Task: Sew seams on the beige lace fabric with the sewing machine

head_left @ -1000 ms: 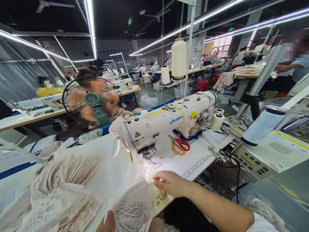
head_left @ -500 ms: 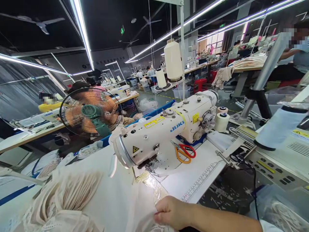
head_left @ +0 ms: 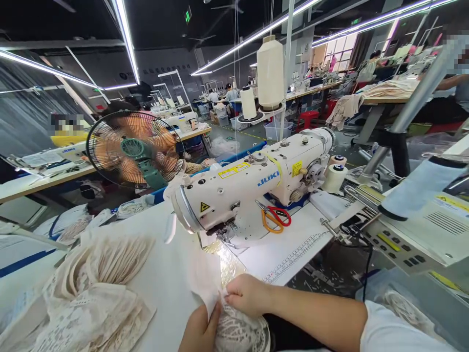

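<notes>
A pale fabric piece with lace [head_left: 240, 330] lies at the table's front edge, below the needle area of a white JUKI sewing machine [head_left: 234, 188]. My right hand [head_left: 247, 295] pinches its upper edge, fingers closed. Close beside it on the left, my left hand [head_left: 202, 328] grips the same piece between thumb and fingers. The machine's lamp lights a shiny plate [head_left: 227, 259] just beyond both hands. Scissors with orange and red handles [head_left: 273, 217] rest on the machine bed. A heap of beige lace garments [head_left: 98, 293] lies to the left.
A fan [head_left: 134, 149] spins behind the machine at the left. Cream thread cones [head_left: 270, 73] stand on a rack above. At the right are a metal post [head_left: 427, 88] and a control box [head_left: 406, 244]. Other people sit at machines farther back.
My left hand has come into view and taken hold of the fabric. My right hand has shifted slightly up and left with the fabric. The camera view has tilted down somewhat.
</notes>
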`<state>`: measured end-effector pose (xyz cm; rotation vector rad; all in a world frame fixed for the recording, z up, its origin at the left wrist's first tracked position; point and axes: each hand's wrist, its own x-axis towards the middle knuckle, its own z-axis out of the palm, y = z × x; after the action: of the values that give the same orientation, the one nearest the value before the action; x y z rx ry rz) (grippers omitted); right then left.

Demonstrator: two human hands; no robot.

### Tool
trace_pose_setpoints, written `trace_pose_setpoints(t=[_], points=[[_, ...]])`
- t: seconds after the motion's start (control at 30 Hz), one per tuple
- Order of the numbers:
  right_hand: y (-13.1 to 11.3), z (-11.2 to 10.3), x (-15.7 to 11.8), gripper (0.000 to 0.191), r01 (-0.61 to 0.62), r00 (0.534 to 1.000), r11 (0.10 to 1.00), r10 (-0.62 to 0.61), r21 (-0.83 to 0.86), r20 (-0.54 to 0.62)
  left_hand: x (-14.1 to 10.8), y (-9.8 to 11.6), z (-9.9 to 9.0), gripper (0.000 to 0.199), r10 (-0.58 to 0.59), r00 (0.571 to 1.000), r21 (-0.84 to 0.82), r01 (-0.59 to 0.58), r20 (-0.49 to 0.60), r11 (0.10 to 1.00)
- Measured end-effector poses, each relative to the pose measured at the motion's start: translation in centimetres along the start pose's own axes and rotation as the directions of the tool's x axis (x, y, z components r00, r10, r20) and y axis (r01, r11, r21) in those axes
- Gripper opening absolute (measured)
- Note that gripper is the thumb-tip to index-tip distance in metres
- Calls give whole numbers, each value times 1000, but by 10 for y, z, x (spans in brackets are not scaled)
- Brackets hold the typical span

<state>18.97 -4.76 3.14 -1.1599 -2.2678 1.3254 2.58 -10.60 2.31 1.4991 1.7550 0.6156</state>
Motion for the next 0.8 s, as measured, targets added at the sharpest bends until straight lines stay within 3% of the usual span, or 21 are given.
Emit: trace_pose_setpoints(t=[0.07, 0.17, 0.27, 0.37, 0.43, 0.53, 0.6, 0.67, 0.73, 0.8], points=[[1, 0, -5, 35, -20, 998, 1000, 20, -8, -67, -5, 6, 1, 49, -21, 1000, -75, 21, -7, 997], [6, 0, -15, 34, -55, 985, 998, 49, -29, -168, -16, 16, 8, 35, -105, 994, -343, 89, -27, 935], [9, 0, -29, 28, -107, 966, 991, 84, -82, -244, -26, 31, 23, 18, -314, 943, -669, 307, 115, 677], [15, -7, -47, 19, -158, 949, 980, 116, -124, -293, -31, 44, 38, 19, -401, 860, -812, 463, 315, 355], [26, -15, -66, 24, -199, 931, 976, 160, -87, -327, -31, 48, 43, 24, -383, 836, -835, 498, 392, 233], [48, -23, -100, 56, -212, 906, 975, 224, 73, -360, -30, 48, 45, 30, -350, 814, -832, 535, 462, 145], [61, -20, -121, 81, -139, 958, 974, 178, 177, -224, -30, 49, 46, 32, -343, 811, -829, 542, 474, 137], [67, -10, -134, 93, -20, 999, 950, 27, 312, -21, -30, 52, 49, 31, -347, 808, -823, 549, 477, 147], [64, 2, -137, 97, 90, 980, 908, -155, 409, 128, -31, 56, 52, 28, -350, 804, -813, 559, 481, 166], [57, 11, -133, 97, 151, 948, 883, -256, 444, 188, -31, 59, 54, 24, -327, 809, -800, 564, 488, 202]])
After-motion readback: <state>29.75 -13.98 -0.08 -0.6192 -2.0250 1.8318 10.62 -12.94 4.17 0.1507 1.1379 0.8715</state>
